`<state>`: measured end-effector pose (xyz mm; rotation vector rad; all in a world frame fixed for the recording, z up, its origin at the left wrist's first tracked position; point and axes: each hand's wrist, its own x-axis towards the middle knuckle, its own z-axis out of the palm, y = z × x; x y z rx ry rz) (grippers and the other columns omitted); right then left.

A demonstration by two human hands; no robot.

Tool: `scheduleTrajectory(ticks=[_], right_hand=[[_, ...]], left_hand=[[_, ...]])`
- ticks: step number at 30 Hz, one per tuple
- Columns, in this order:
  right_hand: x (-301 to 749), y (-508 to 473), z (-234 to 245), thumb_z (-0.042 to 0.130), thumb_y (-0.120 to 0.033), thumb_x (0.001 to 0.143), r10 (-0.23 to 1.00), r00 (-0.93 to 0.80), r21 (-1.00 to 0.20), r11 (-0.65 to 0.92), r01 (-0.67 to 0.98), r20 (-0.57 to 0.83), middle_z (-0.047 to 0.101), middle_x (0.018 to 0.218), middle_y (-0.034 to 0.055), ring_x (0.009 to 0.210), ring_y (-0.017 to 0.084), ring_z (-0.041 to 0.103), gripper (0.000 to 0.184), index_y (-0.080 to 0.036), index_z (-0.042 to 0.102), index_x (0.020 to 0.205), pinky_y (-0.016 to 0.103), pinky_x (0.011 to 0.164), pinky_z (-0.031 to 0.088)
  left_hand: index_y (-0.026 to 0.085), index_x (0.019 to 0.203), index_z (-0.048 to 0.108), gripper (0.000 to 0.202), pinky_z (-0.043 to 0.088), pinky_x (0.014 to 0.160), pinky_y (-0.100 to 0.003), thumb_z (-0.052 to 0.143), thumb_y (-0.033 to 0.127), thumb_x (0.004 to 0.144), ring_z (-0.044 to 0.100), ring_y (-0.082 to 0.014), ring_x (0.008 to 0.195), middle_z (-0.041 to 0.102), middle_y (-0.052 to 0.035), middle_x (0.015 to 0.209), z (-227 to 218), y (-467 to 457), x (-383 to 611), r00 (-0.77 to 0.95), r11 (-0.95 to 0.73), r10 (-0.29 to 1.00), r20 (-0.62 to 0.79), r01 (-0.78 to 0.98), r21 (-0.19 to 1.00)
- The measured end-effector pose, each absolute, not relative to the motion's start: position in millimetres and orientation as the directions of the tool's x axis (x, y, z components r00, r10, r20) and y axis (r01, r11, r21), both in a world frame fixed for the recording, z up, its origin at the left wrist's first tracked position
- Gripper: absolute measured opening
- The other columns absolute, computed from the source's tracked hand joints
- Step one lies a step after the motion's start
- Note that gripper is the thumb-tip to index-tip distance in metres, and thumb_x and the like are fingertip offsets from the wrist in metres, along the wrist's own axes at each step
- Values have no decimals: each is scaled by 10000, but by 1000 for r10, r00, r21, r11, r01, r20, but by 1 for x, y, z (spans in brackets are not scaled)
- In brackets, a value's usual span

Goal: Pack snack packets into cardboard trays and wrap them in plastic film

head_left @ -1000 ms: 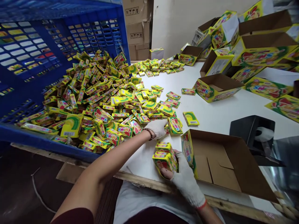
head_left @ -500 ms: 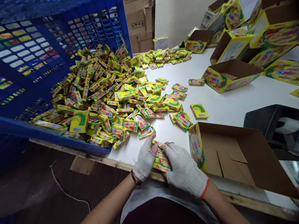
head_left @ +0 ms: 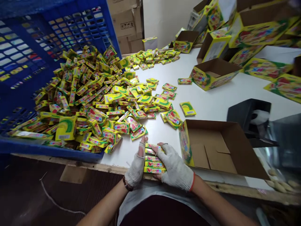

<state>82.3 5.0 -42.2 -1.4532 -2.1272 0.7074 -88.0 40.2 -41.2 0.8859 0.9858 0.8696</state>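
Small yellow-green candy packs (head_left: 154,163) stand in a row between my two gloved hands at the table's front edge, their narrow printed sides facing up. My right hand (head_left: 175,166) is closed round the row from the right, with fingertips over the top packs and the thumb low at the near end. My left hand (head_left: 137,166) lies straight and flat against the left ends of the packs, its fingers stretched away from me. Just right of my right hand stands an open cardboard display box (head_left: 218,144) showing its brown inside. A heap of loose packs (head_left: 94,91) spills from the left.
A tipped blue crate (head_left: 58,150) borders the heap on the left. One loose pack (head_left: 187,109) lies behind the open box. More display boxes (head_left: 213,73) pile up at the back right. A black tape dispenser (head_left: 249,117) stands at the right.
My left thumb has come off the packs and straightened beside the fingers, so more of the row shows. My view has shifted to the right. The right hand keeps its grip.
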Motion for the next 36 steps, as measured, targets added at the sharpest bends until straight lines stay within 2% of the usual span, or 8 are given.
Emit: scheduleTrajectory(ticks=[5, 9, 14, 17, 21, 27, 32, 36], right_hand=[[82, 7, -47, 858, -382, 567, 929, -313, -681, 361, 638, 199, 377, 1443, 229, 1336, 391, 428, 1047, -137, 424, 1488, 524, 1077, 437], [73, 4, -30, 756, -250, 611, 938, -276, -679, 343, 650, 210, 557, 1187, 167, 1075, 318, 576, 755, -138, 574, 1335, 484, 954, 512], [119, -4, 41, 767, -336, 675, 946, -173, -764, 325, 557, 276, 585, 1219, 130, 1087, 295, 604, 698, -208, 587, 1338, 439, 953, 525], [186, 4, 72, 835, -452, 598, 998, 66, -868, -27, 496, 6, 666, 1154, 95, 981, 305, 656, 744, -245, 617, 1279, 429, 826, 577], [246, 19, 66, 809, -481, 544, 893, -19, -867, -430, 251, -449, 745, 931, 73, 790, 270, 693, 565, -201, 705, 1024, 351, 654, 574], [214, 20, 24, 751, -492, 625, 711, -389, -805, -569, 170, -585, 736, 761, 25, 710, 210, 680, 371, -177, 739, 820, 319, 661, 558], [197, 28, 33, 705, -535, 690, 729, -402, -781, -291, 552, -555, 756, 881, 60, 819, 253, 688, 407, -196, 786, 900, 324, 712, 551], [198, 32, 39, 607, -529, 770, 671, -348, -620, -213, 755, -655, 719, 1213, 108, 1098, 319, 664, 593, -181, 709, 1238, 373, 927, 524]], left_hand=[[281, 1551, 331, 937, 277, 1245, -409, 391, 867, 823, 207, -255, 1538, 268, -42, 1653, -41, 38, -89, 306, 438, 882, -357, -256, 862], [252, 1521, 376, 1066, 323, 1218, -469, 541, 907, 696, 311, -322, 1494, 347, -116, 1613, -35, 43, -93, 327, 467, 865, -380, -251, 848], [226, 1437, 484, 844, 345, 1197, -497, 497, 808, 825, 439, -329, 1415, 491, -140, 1507, -27, 41, -89, 226, 296, 940, -257, -163, 941], [196, 1486, 428, 781, 220, 1255, -496, 682, 557, 841, 353, -330, 1470, 394, -140, 1581, -27, 24, -65, 319, 66, 944, -90, 84, 994], [189, 1598, 173, 1130, 135, 1279, -510, 831, 386, 701, 107, -357, 1546, 108, -147, 1680, -31, 7, -19, 558, -129, 830, -4, 198, 972], [194, 1611, 115, 1068, 143, 1278, -510, 760, 299, 767, 77, -345, 1546, 55, -137, 1685, -46, 22, -6, 682, -289, 725, 96, 175, 941], [222, 1607, 166, 993, 207, 1265, -504, 749, 300, 807, 206, -332, 1528, 186, -129, 1667, -50, 34, -46, 756, -305, 648, 97, 140, 942], [217, 1600, 167, 763, 370, 1190, -495, 552, 306, 947, 420, -290, 1439, 343, -150, 1609, -39, 73, -47, 707, -355, 697, 125, 188, 916]])
